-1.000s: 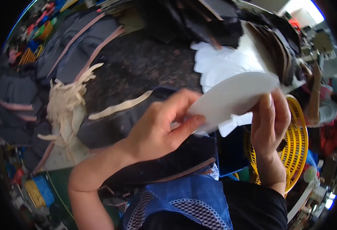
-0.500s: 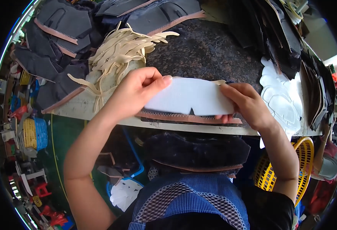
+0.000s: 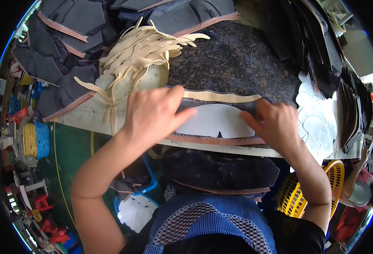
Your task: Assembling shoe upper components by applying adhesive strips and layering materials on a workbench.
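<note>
A white half-oval sheet (image 3: 218, 120) with a small notch in its lower edge lies on a dark padded panel (image 3: 187, 103) with a pinkish zigzag-edged border. Along the panel's far edge runs a thin beige strip (image 3: 220, 97). My left hand (image 3: 152, 111) is closed at the strip's left end, fingers curled over the far edge, its thumb reaching to the white sheet. At the strip's right end my right hand (image 3: 277, 122) is closed too, its thumb touching the sheet's right side. The fingertips under the edge are hidden.
A heap of beige strips (image 3: 140, 51) lies beyond my left hand. Dark panels (image 3: 74, 25) are piled far left, others (image 3: 313, 38) far right. White sheets (image 3: 318, 118) lie right. Below the table edge are another dark panel (image 3: 220, 171) and a yellow basket (image 3: 291, 197).
The white sheet, held up between both hands before, now lies flat on the dark panel. Both hands have shifted to the panel's far edge, where the beige strip now shows at full length.
</note>
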### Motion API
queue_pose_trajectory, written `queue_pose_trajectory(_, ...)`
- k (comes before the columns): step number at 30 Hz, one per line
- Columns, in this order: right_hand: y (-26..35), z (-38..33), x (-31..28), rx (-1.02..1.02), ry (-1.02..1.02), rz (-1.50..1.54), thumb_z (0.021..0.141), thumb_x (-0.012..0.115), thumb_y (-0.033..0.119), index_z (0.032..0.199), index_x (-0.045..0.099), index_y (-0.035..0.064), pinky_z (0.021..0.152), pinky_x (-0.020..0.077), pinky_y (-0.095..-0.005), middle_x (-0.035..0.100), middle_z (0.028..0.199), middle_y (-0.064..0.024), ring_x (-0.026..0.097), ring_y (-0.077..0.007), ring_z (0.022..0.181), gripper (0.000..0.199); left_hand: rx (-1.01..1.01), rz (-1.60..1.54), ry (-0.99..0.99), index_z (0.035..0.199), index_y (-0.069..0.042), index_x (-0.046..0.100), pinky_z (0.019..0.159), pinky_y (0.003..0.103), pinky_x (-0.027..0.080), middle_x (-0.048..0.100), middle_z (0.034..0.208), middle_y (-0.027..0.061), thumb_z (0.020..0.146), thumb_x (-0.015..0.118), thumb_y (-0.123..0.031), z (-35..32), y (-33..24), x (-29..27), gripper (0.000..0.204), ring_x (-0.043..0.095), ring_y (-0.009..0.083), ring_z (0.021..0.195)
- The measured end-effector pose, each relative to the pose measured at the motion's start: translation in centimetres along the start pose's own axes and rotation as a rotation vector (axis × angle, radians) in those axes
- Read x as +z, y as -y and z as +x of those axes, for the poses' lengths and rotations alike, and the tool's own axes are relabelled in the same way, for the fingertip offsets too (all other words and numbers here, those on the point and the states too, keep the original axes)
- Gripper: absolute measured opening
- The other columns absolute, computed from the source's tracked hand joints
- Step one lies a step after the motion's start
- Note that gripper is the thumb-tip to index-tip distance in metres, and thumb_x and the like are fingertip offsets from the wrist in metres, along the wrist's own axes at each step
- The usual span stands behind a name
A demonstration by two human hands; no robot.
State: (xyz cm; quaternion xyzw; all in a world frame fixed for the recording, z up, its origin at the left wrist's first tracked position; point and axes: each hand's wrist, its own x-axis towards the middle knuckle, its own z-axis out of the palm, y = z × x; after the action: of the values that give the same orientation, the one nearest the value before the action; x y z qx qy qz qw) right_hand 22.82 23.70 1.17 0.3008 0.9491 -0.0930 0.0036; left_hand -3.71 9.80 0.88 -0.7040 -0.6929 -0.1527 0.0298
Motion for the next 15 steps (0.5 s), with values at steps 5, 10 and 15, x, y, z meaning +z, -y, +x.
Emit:
queue_pose_trajectory(5,5.0,-1.7,-0.5,-0.329,-0.342,0.154,0.07,0.084,0.019,0.119,0.062,0.003,0.082,0.0578,-0.0423,0.071,0.114,-0.0143,0.072,-0.0295,0.102,0.056,0.195,-0.265,0.071,0.145,0.002,0.052,0.119,0.047,0.04,0.047,0.155,0.0211,0.076,0.086,-0.022,-3.8,-4.0,1.4,0.08,0.047,0.038,0.143)
queue_pose_trajectory(10,4.5,0.1,1.0,-0.295,-0.459,0.188,0.071,0.08,0.014,0.121,0.06,0.0022,0.079,0.0565,-0.0378,0.07,0.107,-0.01,0.071,-0.0278,0.095,0.055,0.124,-0.214,-0.167,0.136,-0.001,0.06,0.097,0.043,0.056,0.068,0.129,0.0162,0.077,0.084,-0.015,-2.1,-4.1,2.6,0.064,0.07,0.0332,0.112)
queue_pose_trajectory(15,4.2,1.3,2.5,-0.251,-0.493,0.056,0.075,0.077,0.005,0.106,0.067,0.0013,0.065,0.0559,-0.0345,0.07,0.085,-0.008,0.071,-0.0246,0.074,0.033,0.109,-0.006,-0.301,0.106,-0.009,0.07,0.06,0.033,0.053,0.073,0.083,0.0009,0.08,0.084,-0.018,0.2,-4.0,4.2,0.03,0.071,0.0202,0.067)
